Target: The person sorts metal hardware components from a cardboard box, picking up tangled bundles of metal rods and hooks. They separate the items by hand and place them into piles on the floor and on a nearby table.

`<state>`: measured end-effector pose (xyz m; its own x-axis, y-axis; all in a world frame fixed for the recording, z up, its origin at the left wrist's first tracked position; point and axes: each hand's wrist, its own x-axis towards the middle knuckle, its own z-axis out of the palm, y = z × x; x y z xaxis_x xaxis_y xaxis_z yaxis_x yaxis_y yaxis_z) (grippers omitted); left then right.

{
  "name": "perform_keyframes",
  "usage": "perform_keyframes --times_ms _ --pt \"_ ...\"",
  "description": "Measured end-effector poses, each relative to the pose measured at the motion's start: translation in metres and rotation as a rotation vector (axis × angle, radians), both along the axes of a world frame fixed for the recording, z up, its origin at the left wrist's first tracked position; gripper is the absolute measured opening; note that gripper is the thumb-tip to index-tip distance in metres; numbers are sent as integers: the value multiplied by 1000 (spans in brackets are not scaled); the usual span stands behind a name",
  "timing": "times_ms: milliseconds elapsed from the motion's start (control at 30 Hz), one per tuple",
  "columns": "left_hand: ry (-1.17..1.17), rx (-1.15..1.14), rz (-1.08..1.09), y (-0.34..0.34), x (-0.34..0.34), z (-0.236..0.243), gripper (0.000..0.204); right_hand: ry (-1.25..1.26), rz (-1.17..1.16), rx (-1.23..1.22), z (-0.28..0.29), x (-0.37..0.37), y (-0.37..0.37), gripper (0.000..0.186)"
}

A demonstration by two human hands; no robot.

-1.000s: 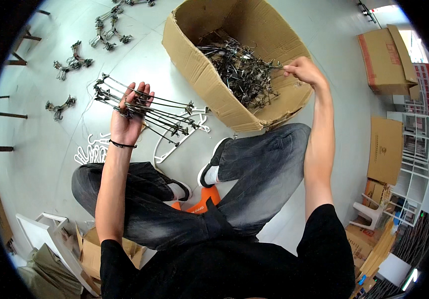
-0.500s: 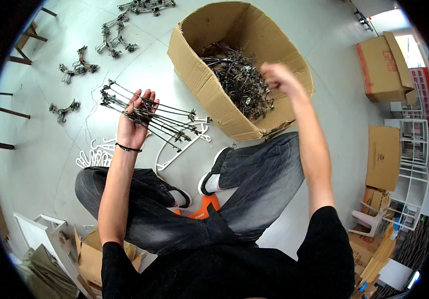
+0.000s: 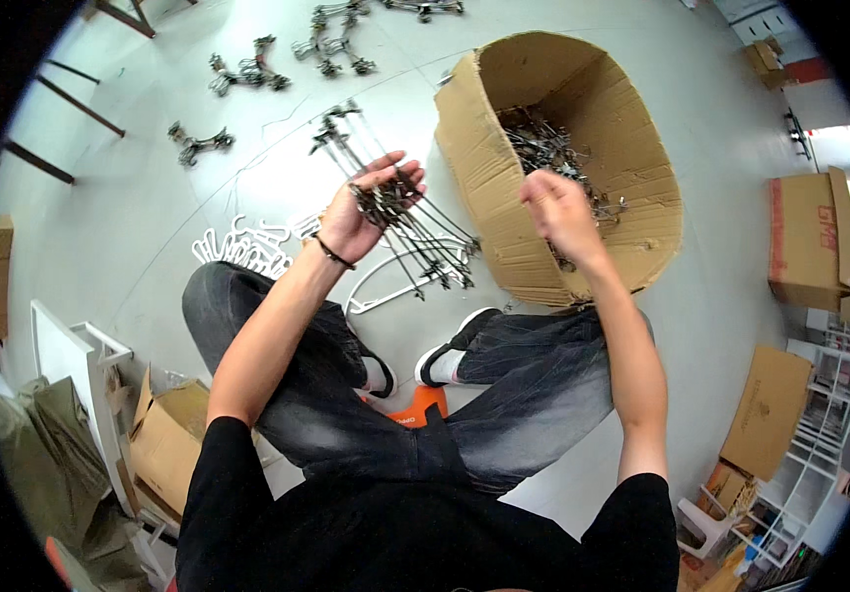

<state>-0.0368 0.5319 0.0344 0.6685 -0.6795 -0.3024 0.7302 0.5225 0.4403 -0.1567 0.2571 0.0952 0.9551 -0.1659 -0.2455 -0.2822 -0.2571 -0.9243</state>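
Observation:
My left hand (image 3: 351, 225) is palm up, its fingers curled round a bundle of thin dark metal clip bars (image 3: 383, 205) with small clips at their ends. The bars fan out on both sides of the palm, above the floor. My right hand (image 3: 565, 222) is closed over the near side of a large open cardboard box (image 3: 469, 168); whatever its fingers hold, if anything, cannot be made out. Inside the box lies a tangled heap of similar clip bars (image 3: 539, 138), partly hidden by that hand. Below the bundle, a white plastic hanger (image 3: 386, 288) rests on the floor.
Several bundles of clip bars (image 3: 198, 144) are spread on the floor at far left. White hangers (image 3: 247, 249) lie by my left knee. An orange object (image 3: 420, 405) sits between my feet. Cardboard boxes (image 3: 808, 237) and a white rack (image 3: 825, 424) line the right side.
My right hand has moved from over the heap toward the box's near side, closer to my left hand. The left hand still holds its bundle. The view has shifted, moving the scene rightward.

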Motion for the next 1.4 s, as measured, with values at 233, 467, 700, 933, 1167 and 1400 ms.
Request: perform_keyframes --times_ms 233,467,700,933,1167,1400 --pt "-119 -31 -94 1 -13 19 44 -128 81 -122 -29 -1 83 20" --pt "-49 -72 -6 6 -9 11 47 -479 28 -414 -42 4 95 10" --pt "-89 61 8 7 -10 11 34 -137 -1 53 -37 11 107 15" --pt "-93 8 -10 6 -10 5 35 -219 -99 -129 -33 9 100 15" --pt "-92 -14 21 1 -10 15 52 -229 -89 -186 -23 6 102 15" --pt "-46 14 38 -1 -13 12 45 -85 72 129 -33 3 108 17"
